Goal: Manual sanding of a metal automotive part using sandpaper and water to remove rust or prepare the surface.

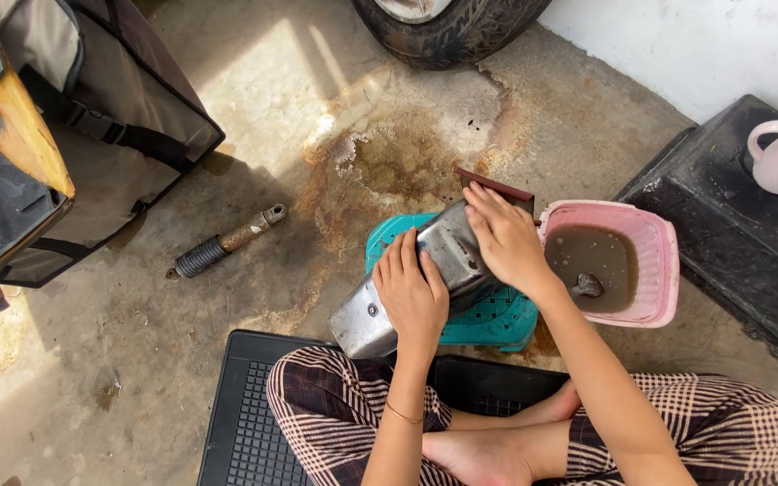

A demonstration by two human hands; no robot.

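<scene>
Home garage/yard w/ stained concrete floor (227,360), tyre (447,31), shock absorber (227,241) (repair spot).
</scene>
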